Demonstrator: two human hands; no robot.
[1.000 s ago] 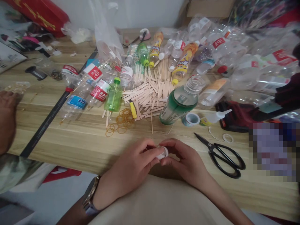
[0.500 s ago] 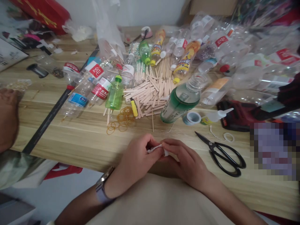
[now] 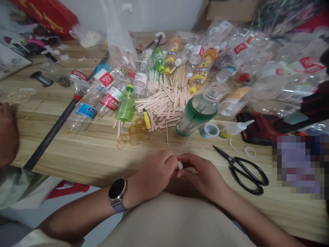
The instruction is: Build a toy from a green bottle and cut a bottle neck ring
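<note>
My left hand (image 3: 156, 175), with a watch on its wrist, is turned back-up, its fingers closed on a small white object (image 3: 180, 165) near the table's front edge. From the other side, my right hand (image 3: 202, 171) pinches the same white object between thumb and fingers. The object is mostly hidden, so its shape cannot be made out. Beyond the hands lie a thin wooden stick (image 3: 167, 127) and a pile of flat wooden sticks (image 3: 164, 106). A green-labelled bottle (image 3: 196, 113) stands behind my right hand, and black scissors (image 3: 241, 169) lie to its right.
Rubber bands (image 3: 136, 132) and a yellow-handled tool (image 3: 147, 120) lie by the sticks. A green bottle (image 3: 125, 104) is at the left, a spool (image 3: 210, 130) and red power tool (image 3: 262, 128) at the right. Another person's hand (image 3: 9, 133) rests at the far left.
My left hand has rolled over so its back and the watch face show. The white object is now more covered by the fingers. The other person's hand has shifted slightly.
</note>
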